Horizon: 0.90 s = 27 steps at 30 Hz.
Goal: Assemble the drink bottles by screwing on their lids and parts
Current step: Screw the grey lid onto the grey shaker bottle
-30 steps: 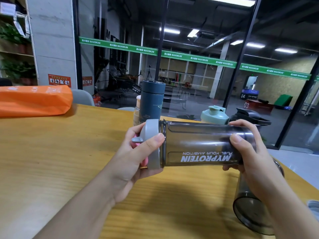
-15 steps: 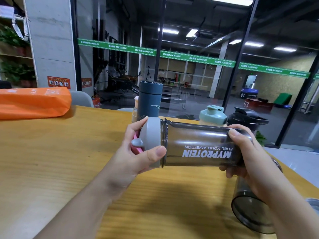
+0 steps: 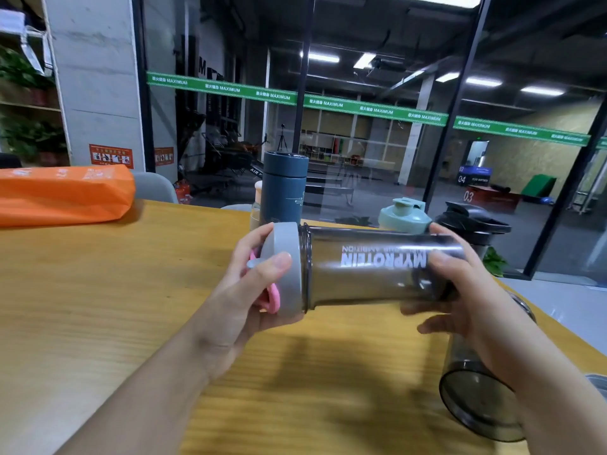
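Wooden tabletop (image 3: 98, 290) beside glass-walled gym | smoky MYPROTEIN shaker bottle (image 3: 371, 267) held sideways above centre | left hand (image 3: 249, 290) curled round grey lid (image 3: 285, 267) at 9 o'clock, right hand (image 3: 460, 290) gripping base at 3 | step: screwing lid on | next: probably another twist until snug.

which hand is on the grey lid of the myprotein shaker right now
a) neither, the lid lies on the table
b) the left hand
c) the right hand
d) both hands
b: the left hand is curled round the grey lid, thumb across its rim, while the right hand grips the far end of the dark shaker body, held sideways above the table.
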Available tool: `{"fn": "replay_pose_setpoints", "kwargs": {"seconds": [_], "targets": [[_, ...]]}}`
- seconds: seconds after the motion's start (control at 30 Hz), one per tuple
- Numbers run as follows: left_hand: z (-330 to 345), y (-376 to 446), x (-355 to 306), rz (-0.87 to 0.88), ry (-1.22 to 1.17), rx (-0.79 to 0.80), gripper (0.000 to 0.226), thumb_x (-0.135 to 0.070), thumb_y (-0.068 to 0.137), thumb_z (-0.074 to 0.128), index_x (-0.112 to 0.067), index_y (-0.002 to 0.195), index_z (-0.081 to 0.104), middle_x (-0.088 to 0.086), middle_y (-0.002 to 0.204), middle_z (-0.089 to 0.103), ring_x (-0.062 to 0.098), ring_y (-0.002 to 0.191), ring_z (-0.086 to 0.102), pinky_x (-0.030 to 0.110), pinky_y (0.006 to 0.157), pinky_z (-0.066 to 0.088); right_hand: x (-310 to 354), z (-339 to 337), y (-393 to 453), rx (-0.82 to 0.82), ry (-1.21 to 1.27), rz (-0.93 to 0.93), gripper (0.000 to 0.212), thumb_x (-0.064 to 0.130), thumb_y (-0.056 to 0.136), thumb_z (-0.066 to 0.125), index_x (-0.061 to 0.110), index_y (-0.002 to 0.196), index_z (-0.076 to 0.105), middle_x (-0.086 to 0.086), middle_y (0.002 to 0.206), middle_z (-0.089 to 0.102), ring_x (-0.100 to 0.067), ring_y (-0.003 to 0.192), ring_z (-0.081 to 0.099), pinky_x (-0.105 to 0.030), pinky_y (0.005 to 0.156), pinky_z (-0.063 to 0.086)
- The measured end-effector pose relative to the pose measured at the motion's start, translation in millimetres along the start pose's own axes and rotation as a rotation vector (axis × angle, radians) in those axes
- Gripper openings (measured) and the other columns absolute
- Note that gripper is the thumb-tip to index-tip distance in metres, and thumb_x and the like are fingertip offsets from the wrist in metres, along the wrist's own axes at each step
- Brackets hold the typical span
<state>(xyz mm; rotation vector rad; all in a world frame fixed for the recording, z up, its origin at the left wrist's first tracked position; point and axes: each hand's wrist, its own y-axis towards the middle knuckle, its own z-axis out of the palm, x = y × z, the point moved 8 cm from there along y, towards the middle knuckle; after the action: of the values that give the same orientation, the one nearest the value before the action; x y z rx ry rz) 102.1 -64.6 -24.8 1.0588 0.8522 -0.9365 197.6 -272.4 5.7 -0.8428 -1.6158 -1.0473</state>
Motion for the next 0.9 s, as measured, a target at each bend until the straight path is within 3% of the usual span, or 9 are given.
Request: {"fn": "replay_pose_setpoints", "kwargs": {"seconds": [0.07, 0.13, 0.23, 0.33, 0.4, 0.5, 0.6, 0.77, 0.9], "targets": [[3, 0, 3, -0.038, 0.011, 0.032, 0.094, -0.051, 0.040, 0.083, -0.043, 0.128, 0.049, 0.012, 0.109, 0.062, 0.025, 0.086, 0.067, 0.038, 0.067, 0.058, 6, -4, -2, -0.034, -0.034, -0.081, 0.071, 0.052, 0.057, 0.071, 0.043, 0.124, 0.051, -0.005, 0.123, 0.055, -0.019, 0.078, 0.065, -0.030, 0.048, 0.050], [9, -1, 6, -0.066, 0.053, 0.094, 0.117, -0.061, 0.029, 0.087, -0.038, 0.134, 0.042, 0.015, 0.106, 0.065, 0.031, 0.080, 0.069, 0.034, 0.063, 0.057, 9, -9, -4, -0.082, 0.003, -0.092, 0.062, 0.049, 0.062, 0.077, 0.028, 0.116, 0.055, -0.015, 0.108, 0.057, -0.016, 0.064, 0.062, -0.028, 0.045, 0.047], [8, -2, 3, -0.004, 0.256, 0.068, 0.105, -0.051, 0.034, 0.087, -0.043, 0.129, 0.041, -0.009, 0.095, 0.069, 0.018, 0.073, 0.069, 0.026, 0.058, 0.054, 4, -16, -4, -0.134, 0.064, -0.016, 0.053, 0.060, 0.064, 0.060, 0.017, 0.096, 0.058, -0.014, 0.083, 0.057, -0.015, 0.048, 0.053, -0.026, 0.039, 0.043], [1, -5, -7, 0.137, 0.565, -0.034, 0.091, -0.051, 0.042, 0.089, -0.059, 0.118, 0.039, -0.031, 0.109, 0.060, -0.012, 0.092, 0.059, 0.007, 0.072, 0.046, -2, -12, -6, -0.108, 0.042, 0.051, 0.063, 0.065, 0.060, 0.054, 0.014, 0.096, 0.060, -0.013, 0.079, 0.060, -0.015, 0.045, 0.052, -0.025, 0.037, 0.042], [0, -9, -13, 0.198, 0.625, -0.064, 0.103, -0.053, 0.041, 0.089, -0.066, 0.124, 0.029, -0.036, 0.126, 0.046, -0.015, 0.106, 0.051, 0.012, 0.083, 0.046, -5, -7, -5, -0.072, 0.031, 0.071, 0.064, 0.065, 0.059, 0.054, 0.014, 0.097, 0.060, -0.011, 0.075, 0.061, -0.017, 0.044, 0.053, -0.025, 0.038, 0.044], [2, -13, -20, 0.263, 0.585, -0.062, 0.115, -0.048, 0.038, 0.087, -0.068, 0.131, 0.020, -0.029, 0.135, 0.042, 0.004, 0.117, 0.054, 0.038, 0.089, 0.053, -7, -2, -4, -0.021, 0.040, 0.084, 0.059, 0.064, 0.059, 0.055, 0.019, 0.097, 0.062, -0.005, 0.067, 0.068, -0.023, 0.051, 0.062, -0.028, 0.044, 0.052], [6, -12, -22, 0.302, 0.483, -0.020, 0.099, -0.040, 0.041, 0.087, -0.058, 0.125, 0.039, -0.017, 0.118, 0.058, 0.014, 0.103, 0.063, 0.028, 0.078, 0.054, -7, -1, -4, 0.005, 0.068, 0.077, 0.055, 0.060, 0.060, 0.058, 0.022, 0.099, 0.064, -0.006, 0.078, 0.073, -0.029, 0.063, 0.071, -0.028, 0.047, 0.056], [7, -8, -18, 0.201, 0.274, -0.055, 0.081, -0.037, 0.040, 0.080, -0.041, 0.113, 0.047, -0.019, 0.092, 0.067, 0.008, 0.081, 0.068, 0.025, 0.055, 0.054, -3, -2, 0, -0.075, 0.092, -0.037, 0.050, 0.048, 0.063, 0.076, 0.019, 0.100, 0.060, -0.005, 0.083, 0.067, -0.014, 0.060, 0.067, -0.028, 0.043, 0.053], [3, -4, -6, 0.042, 0.162, -0.089, 0.073, -0.048, 0.038, 0.075, -0.055, 0.104, 0.045, -0.008, 0.094, 0.068, 0.011, 0.068, 0.068, 0.029, 0.049, 0.053, 8, -4, -2, -0.110, 0.076, -0.184, 0.048, 0.049, 0.058, 0.079, 0.025, 0.095, 0.059, -0.002, 0.080, 0.068, -0.016, 0.060, 0.069, -0.031, 0.046, 0.054]]}}
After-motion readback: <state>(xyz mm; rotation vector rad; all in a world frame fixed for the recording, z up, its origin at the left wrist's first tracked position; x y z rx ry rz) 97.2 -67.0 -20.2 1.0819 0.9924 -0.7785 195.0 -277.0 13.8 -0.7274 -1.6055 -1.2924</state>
